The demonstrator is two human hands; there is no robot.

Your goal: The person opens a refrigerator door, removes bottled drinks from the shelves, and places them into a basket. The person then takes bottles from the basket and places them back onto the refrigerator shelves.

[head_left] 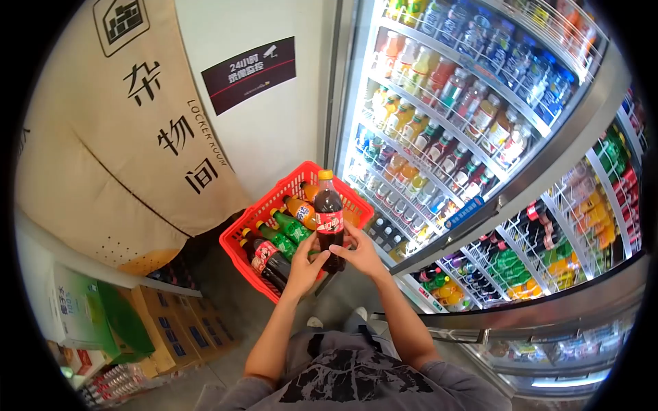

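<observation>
Cola bottle (330, 220), gripped between the fingers of the left hand (302, 266) and right hand (361, 255), could drop against the near edge of the red basket (233, 256) if its smooth sides slip.

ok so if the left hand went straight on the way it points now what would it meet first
The left hand would meet the yellow-capped cola bottle it already touches. Past that, probably the red basket, though depth is hard to judge here.
</observation>
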